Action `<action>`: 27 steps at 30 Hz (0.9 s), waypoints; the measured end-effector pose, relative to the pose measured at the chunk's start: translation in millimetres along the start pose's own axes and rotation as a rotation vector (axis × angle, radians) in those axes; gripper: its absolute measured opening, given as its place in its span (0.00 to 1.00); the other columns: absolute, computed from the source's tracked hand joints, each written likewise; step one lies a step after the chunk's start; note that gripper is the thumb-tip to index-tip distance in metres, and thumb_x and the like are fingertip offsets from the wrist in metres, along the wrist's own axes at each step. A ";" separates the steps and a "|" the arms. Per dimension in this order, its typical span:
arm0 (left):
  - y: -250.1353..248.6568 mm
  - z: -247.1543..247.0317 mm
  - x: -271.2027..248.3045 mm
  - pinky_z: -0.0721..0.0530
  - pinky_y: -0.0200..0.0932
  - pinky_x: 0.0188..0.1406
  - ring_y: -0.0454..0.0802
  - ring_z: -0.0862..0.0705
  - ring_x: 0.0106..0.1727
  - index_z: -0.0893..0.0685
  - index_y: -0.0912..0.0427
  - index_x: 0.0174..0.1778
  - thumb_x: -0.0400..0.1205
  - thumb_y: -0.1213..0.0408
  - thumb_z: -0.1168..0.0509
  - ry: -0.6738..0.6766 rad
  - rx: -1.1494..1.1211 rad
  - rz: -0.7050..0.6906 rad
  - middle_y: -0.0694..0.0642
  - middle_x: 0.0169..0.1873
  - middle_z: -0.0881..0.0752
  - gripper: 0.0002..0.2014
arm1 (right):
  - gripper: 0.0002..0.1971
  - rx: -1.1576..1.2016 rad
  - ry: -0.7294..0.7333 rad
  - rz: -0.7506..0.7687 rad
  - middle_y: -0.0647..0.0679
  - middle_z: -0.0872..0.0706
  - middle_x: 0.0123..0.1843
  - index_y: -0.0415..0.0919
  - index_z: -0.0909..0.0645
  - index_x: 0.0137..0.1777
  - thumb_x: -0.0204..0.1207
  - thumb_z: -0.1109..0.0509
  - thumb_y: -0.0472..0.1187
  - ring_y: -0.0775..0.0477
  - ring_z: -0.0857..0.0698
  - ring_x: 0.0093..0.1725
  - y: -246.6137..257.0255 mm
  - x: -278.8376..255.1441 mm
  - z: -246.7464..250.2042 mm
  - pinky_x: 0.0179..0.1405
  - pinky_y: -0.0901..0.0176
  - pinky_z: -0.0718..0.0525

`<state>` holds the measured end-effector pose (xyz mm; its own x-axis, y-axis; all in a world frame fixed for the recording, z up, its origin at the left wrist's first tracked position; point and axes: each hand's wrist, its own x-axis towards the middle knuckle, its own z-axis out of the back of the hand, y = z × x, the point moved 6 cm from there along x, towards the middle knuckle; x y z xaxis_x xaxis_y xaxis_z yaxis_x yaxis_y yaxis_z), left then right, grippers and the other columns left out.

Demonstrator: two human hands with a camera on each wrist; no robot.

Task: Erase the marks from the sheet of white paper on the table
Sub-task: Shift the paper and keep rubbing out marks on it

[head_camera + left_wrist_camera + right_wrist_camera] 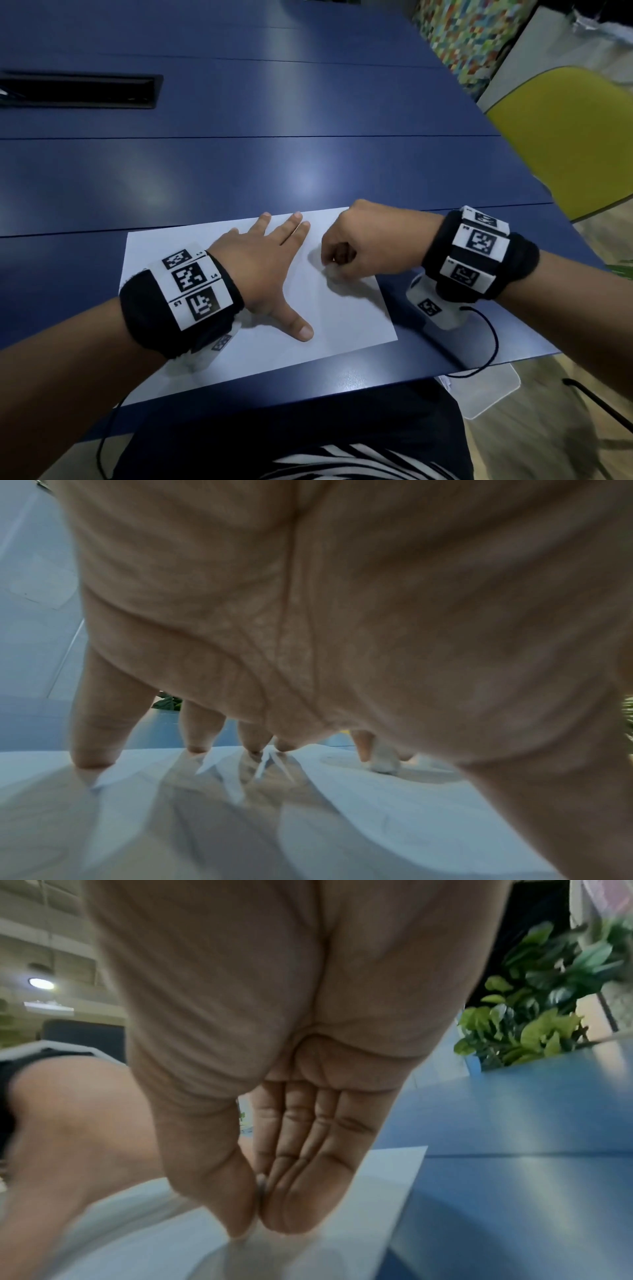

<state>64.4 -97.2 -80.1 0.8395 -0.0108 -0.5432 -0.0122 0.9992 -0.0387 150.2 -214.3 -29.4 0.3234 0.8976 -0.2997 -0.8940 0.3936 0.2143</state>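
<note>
A sheet of white paper (339, 318) lies on the blue table (239, 171) near its front edge. My left hand (270, 260) lies flat on the sheet with its fingers spread, pressing it down. My right hand (337, 263) is curled over the sheet's right part and pinches a small white eraser (333, 271), whose tip touches the paper. The left wrist view shows the eraser (385, 758) standing on the paper (377, 818) between fingertips. In the right wrist view the thumb and fingers (301, 1191) close together and hide the eraser. No marks are plain to see on the sheet.
A black cable slot (78, 90) is set into the table at the far left. A yellow chair (565, 144) stands at the right, past the table's edge. Green plants (534, 1001) stand beyond the table. A black cable (486, 342) hangs from my right wrist.
</note>
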 end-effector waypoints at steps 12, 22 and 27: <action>5.8 -3.6 -2.1 0.48 0.65 0.90 0.53 0.67 0.92 0.80 0.48 0.86 0.49 0.10 0.34 -0.060 -0.049 -0.025 0.43 0.88 0.73 0.84 | 0.05 0.279 -0.339 -0.240 0.60 0.08 0.38 0.55 0.09 0.47 0.76 0.21 0.53 0.61 0.11 0.40 -67.9 -14.0 49.0 0.43 0.64 0.15; 4.2 -1.8 -2.5 0.46 0.65 0.90 0.54 0.67 0.92 0.74 0.48 0.89 0.51 0.09 0.35 -0.042 0.007 -0.017 0.44 0.87 0.76 0.82 | 0.10 0.088 -0.198 -0.156 0.57 0.09 0.43 0.46 0.09 0.57 0.78 0.26 0.45 0.56 0.16 0.42 -32.8 18.8 19.7 0.44 0.63 0.18; 3.5 -2.4 -1.9 0.46 0.65 0.90 0.55 0.67 0.92 0.74 0.47 0.89 0.51 0.10 0.34 -0.058 0.003 -0.014 0.44 0.88 0.75 0.82 | 0.10 0.023 -0.098 -0.034 0.56 0.08 0.41 0.46 0.09 0.54 0.75 0.26 0.45 0.53 0.14 0.40 -8.7 18.9 10.0 0.45 0.59 0.14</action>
<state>61.4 -93.7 -81.2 0.8696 -0.0231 -0.4932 0.0019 0.9991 -0.0434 167.2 -198.8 -27.6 0.3832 0.8982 -0.2153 -0.8750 0.4277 0.2268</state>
